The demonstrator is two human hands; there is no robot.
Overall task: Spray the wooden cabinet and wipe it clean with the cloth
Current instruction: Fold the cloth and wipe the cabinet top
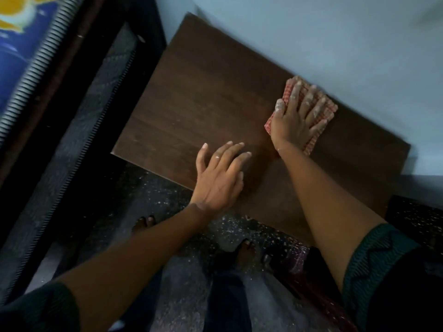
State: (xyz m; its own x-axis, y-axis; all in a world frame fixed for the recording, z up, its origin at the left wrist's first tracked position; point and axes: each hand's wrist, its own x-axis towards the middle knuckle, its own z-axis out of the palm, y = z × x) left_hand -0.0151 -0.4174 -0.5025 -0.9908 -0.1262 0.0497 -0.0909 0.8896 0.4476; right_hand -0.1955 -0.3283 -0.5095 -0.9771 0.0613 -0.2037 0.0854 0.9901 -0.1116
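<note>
Two hands are laid on the wooden cabinet [203,92]: the right hand [296,121] is pressed flat, fingers spread, on the cloth [310,147] at the back edge by the wall [311,32]; the left hand [219,173] is rested open on bare wood. The red-checked cloth is judged soft, light and best driven under a flat palm. The cabinet top is seen dark, smooth-grained and faintly speckled.

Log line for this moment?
phase: wiping | right hand: presses cloth on cabinet | left hand: open over cabinet | spray bottle: unseen
</note>
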